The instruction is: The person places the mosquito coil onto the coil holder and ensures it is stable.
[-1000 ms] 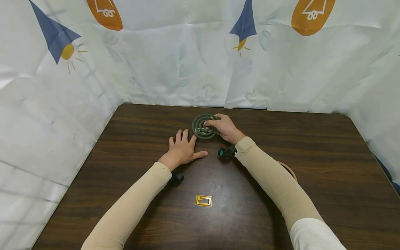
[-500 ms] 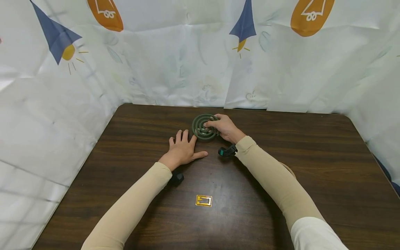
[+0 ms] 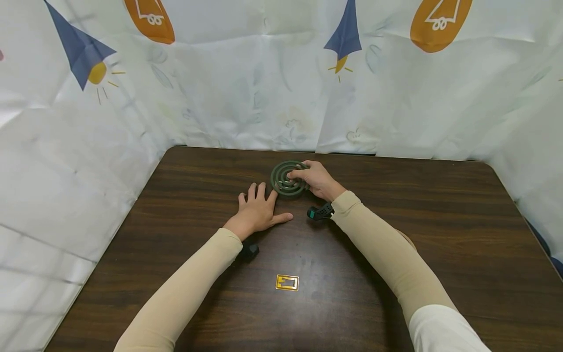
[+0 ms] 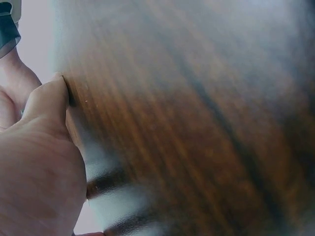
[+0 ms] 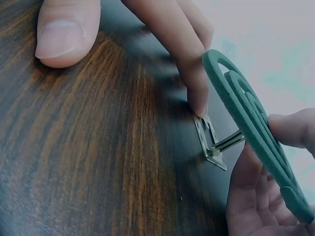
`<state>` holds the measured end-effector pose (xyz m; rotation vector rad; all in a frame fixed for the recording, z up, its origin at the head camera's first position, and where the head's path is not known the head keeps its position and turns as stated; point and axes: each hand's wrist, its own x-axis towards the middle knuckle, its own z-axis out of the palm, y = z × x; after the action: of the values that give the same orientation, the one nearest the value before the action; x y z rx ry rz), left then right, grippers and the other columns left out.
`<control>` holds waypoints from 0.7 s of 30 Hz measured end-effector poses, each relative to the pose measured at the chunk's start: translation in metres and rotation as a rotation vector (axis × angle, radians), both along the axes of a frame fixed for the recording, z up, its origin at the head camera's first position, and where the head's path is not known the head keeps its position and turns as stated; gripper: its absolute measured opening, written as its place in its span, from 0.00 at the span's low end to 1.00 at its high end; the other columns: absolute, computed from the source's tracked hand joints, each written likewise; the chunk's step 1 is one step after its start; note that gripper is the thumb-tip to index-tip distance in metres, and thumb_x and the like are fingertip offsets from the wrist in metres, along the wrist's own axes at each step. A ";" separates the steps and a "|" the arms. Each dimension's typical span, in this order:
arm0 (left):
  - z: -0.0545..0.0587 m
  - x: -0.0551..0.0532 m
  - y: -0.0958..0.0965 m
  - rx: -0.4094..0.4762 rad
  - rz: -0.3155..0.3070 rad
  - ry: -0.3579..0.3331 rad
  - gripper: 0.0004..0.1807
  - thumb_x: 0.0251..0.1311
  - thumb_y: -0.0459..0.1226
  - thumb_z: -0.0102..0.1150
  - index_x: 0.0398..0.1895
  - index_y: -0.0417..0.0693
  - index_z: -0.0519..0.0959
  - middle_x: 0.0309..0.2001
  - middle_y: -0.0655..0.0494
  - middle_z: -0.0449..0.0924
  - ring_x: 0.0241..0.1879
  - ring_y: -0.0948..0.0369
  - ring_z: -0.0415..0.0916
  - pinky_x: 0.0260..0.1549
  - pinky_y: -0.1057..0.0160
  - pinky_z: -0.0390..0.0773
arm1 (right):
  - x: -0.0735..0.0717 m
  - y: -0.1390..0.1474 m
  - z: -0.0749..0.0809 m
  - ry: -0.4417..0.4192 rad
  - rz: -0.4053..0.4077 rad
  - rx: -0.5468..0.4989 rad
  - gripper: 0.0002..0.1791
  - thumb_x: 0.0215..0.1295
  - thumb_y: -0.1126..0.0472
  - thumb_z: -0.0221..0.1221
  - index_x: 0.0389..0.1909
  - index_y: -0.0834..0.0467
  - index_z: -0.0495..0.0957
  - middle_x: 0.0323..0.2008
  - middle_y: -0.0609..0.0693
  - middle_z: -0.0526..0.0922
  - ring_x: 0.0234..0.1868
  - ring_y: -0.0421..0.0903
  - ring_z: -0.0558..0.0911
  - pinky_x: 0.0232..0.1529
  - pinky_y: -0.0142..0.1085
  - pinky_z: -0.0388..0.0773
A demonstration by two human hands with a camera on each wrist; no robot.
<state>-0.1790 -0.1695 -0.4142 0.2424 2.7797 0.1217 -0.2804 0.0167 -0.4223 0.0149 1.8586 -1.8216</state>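
Observation:
A green spiral mosquito coil (image 3: 273, 182) is held by my right hand (image 3: 323, 182) near the back of the table. In the right wrist view the thumb lies on top of the coil (image 5: 235, 109) and the other fingers are curled below it. Under the coil, a small metal coil stand (image 5: 201, 138) rests on the wood, its thin prong rising to the coil's underside. My left hand (image 3: 256, 213) is spread palm down, its index fingertip pressing the end of the stand's base. From above, the coil mostly hides this stand.
A flat rectangular metal piece with a yellow sheen (image 3: 279, 283) lies nearer the front of the dark wooden table (image 3: 352, 293). A white printed curtain (image 3: 246, 98) hangs behind the back edge. A black wrist camera (image 3: 320, 213) sits by the right wrist.

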 end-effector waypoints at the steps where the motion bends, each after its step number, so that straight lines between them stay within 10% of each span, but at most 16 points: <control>1: 0.000 0.000 0.000 0.000 0.001 -0.001 0.52 0.66 0.74 0.44 0.84 0.55 0.54 0.83 0.37 0.42 0.83 0.35 0.37 0.74 0.27 0.51 | 0.000 0.000 0.000 -0.002 0.000 -0.001 0.52 0.68 0.62 0.67 0.84 0.59 0.45 0.32 0.46 0.87 0.33 0.41 0.85 0.37 0.31 0.82; 21: -0.005 -0.003 0.000 -0.015 -0.004 0.011 0.53 0.65 0.75 0.43 0.84 0.56 0.53 0.83 0.37 0.42 0.83 0.35 0.38 0.73 0.27 0.53 | -0.002 -0.001 0.001 0.051 0.026 0.067 0.44 0.68 0.60 0.67 0.80 0.61 0.55 0.31 0.46 0.87 0.33 0.41 0.84 0.34 0.33 0.75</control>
<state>-0.1816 -0.1691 -0.4196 0.2461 2.7896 0.0981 -0.2820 0.0159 -0.4213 -0.0317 1.9462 -1.7568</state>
